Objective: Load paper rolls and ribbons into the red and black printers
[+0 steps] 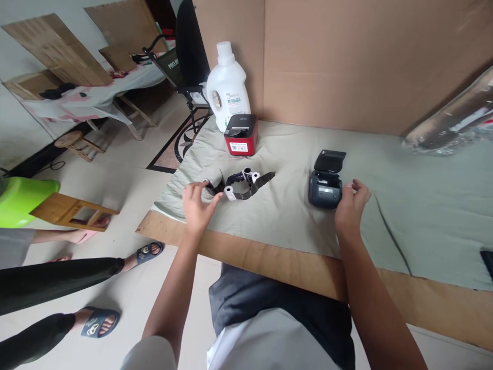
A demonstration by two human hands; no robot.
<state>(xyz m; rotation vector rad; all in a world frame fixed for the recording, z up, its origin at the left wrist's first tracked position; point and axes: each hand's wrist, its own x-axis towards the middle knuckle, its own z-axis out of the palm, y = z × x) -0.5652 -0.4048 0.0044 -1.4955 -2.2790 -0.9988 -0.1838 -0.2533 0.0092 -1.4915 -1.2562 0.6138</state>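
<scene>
On the left, my left hand (198, 208) has thumb and fingers apart, right at a small roll of dark-and-white strip (210, 186); whether the fingertips press on it I cannot tell. Just right of it lie several small paper rolls (229, 192) with white ends and a loose dark strip (256, 186) trailing among them. A black portable label printer (325, 191) stands on the cloth with its lid (330, 160) raised. My right hand (349, 205) is at the printer's right side, thumb against or very close to its edge, fingers spread away from it.
Behind the rolls stand a red-and-black box-shaped device (242, 136) and a white detergent bottle (230, 92). Cardboard (331, 61) walls the back. A plastic-wrapped bundle (454, 118) lies far right. At left are another person's legs (57, 285), a wooden stool (75, 213) and a folding chair (185, 61).
</scene>
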